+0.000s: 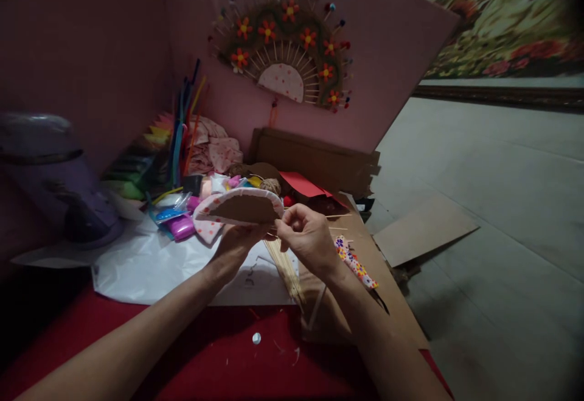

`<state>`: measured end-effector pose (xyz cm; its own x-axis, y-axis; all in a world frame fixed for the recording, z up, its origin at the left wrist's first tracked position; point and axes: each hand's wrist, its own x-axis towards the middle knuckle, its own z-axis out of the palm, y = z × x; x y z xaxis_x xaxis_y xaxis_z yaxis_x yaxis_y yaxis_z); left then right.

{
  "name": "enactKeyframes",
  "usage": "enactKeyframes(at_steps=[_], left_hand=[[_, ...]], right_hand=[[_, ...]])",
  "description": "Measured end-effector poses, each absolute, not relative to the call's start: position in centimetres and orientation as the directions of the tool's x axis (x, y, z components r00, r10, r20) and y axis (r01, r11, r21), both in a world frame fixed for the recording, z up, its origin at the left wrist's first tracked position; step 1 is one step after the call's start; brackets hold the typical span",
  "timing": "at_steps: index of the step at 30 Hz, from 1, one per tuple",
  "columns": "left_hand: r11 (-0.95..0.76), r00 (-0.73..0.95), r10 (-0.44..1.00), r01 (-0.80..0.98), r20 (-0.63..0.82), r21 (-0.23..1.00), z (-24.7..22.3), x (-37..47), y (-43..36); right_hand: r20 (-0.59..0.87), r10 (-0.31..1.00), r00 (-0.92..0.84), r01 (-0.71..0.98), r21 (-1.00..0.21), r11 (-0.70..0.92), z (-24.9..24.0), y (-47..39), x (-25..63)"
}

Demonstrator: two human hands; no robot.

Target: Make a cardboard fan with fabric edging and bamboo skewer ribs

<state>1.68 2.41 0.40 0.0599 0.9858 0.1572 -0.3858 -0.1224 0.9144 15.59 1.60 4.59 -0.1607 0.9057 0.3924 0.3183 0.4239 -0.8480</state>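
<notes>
A half-round cardboard piece (246, 209) edged with pink dotted cloth is held up over the table, its brown side facing me. My left hand (239, 240) grips it from below, the fingers partly hidden behind it. At its right corner, my right hand (303, 230) is closed, with thumb and forefinger pinching the cloth edge. A flap of the dotted cloth (208, 229) hangs at the lower left. Thin wooden sticks (286, 267) lie beneath the hands.
Clay packets (181, 226), pipe cleaners (179, 127) and crumpled cloth (214, 145) fill the back left. White plastic (137, 273) covers the red table (205, 352). Cardboard (401, 291) and a floral strip (356, 262) lie right. A decorated fan (283, 48) hangs behind.
</notes>
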Motion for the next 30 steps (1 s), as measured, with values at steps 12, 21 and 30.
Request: enactKeyframes(at_steps=[12,21,30], left_hand=[[-0.15,0.075,0.979,-0.36,0.189,0.921,0.69,1.64,2.32],[-0.185,0.07,0.974,-0.292,0.214,0.938,0.57,1.81,2.35],[-0.207,0.088,0.966,-0.302,0.244,0.931,0.54,1.88,2.48]], right_hand=[[0.32,0.927,-0.196,0.215,-0.908,0.359,5.49,1.13,15.81],[0.344,0.926,-0.154,0.197,-0.908,0.37,5.42,0.71,16.16],[0.423,0.905,-0.037,0.165,-0.891,0.423,5.27,0.94,16.0]])
